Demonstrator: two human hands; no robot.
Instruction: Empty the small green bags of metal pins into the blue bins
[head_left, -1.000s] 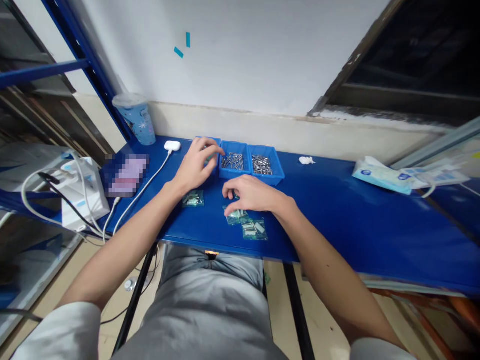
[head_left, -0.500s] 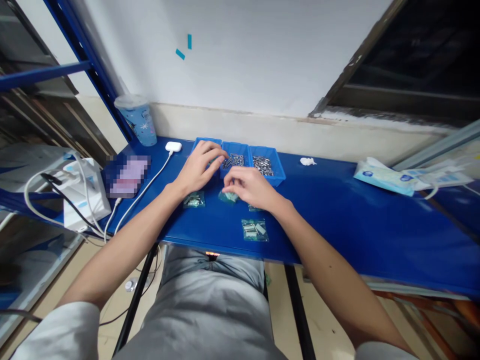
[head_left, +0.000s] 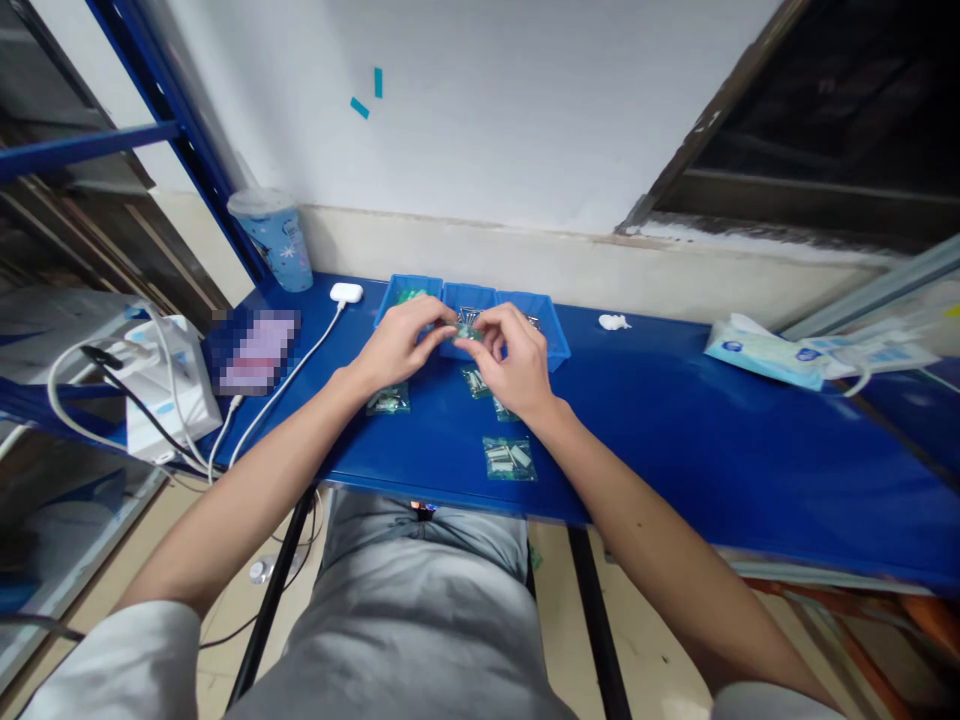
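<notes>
Just in front of the blue bins, both my hands pinch a small green-tinted clear plastic bag [head_left: 469, 332] between thumbs and fingertips. My left hand [head_left: 409, 335] has its left end, and my right hand [head_left: 516, 355] has its right end. What the bag contains is too small to make out. Below my right hand lie a bag with metal screws [head_left: 475, 381] and another bag [head_left: 504, 409], partly covered. Nearer the front edge rests a bag with screws and white pieces [head_left: 510, 459]. A similar bag [head_left: 388, 400] lies under my left wrist.
Three blue bins stand in a row: the left bin [head_left: 384, 300] has green packets, the others metal screws, partly hidden by my hands. On the blue table [head_left: 645, 440] are a cup [head_left: 274, 240], a white case [head_left: 346, 293] on a cable, a power strip [head_left: 169, 390] and a tissue pack [head_left: 765, 352].
My hands have come together, with a bag now held between them. My right hand has risen from the tabletop, and my left has drawn back slightly from the bins, uncovering the left one.
</notes>
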